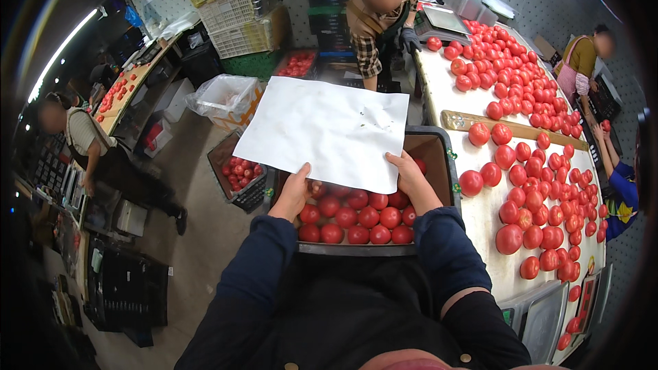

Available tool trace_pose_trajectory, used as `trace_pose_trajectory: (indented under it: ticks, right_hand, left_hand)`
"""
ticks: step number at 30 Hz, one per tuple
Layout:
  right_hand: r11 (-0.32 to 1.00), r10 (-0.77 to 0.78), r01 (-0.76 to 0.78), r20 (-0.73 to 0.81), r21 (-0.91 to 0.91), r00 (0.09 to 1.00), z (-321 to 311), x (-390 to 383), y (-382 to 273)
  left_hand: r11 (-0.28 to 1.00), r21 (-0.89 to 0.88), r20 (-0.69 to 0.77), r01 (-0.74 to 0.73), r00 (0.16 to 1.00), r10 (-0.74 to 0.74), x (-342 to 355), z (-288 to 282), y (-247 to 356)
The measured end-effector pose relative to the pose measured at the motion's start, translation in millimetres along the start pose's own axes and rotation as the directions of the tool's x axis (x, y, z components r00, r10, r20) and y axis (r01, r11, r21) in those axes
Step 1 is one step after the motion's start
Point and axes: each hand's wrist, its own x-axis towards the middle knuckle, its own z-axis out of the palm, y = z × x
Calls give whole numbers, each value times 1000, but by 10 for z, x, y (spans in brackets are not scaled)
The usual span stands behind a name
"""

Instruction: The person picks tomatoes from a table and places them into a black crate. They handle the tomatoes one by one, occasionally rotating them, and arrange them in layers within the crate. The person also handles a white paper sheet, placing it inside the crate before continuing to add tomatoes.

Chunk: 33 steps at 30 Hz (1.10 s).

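Head view: a white sheet (322, 130) is held at the centre, partly covering a dark crate (356, 249) of red tomatoes (368, 216). The left hand (295, 192), at the sheet's seven o'clock, and the right hand (412, 177), at its four, each pinch the near edge, thumb on top. Across the scene, a tomato-strewn table (474, 233) lies at three o'clock, a smaller basket (252, 197) at nine, a co-worker (379, 24) near one.

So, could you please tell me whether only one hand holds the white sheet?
No, the left hand and right hand both hold the white sheet.
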Motion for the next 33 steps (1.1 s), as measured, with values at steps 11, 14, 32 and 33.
trace_pose_trajectory:
  ticks: [11, 14, 32, 33]
  right_hand:
    - [997, 12, -13, -16, -76, 1000, -54, 10, -2]
    - [1000, -10, 10, 30, -2, 999, -3, -53, -39]
    - [995, -24, 22, -23, -97, 999, -119, 115, 102]
    - [997, -27, 27, 5, -71, 1000, -174, 125, 87]
  left_hand:
    - [1000, -19, 40, 9, 999, -9, 133, -122, -134]
    - [999, -12, 47, 46, 998, -46, 80, -18, -66]
    - [999, 23, 13, 22, 1000, -22, 72, -147, -133]
    - [999, 15, 21, 44, 999, -45, 36, -69, -75]
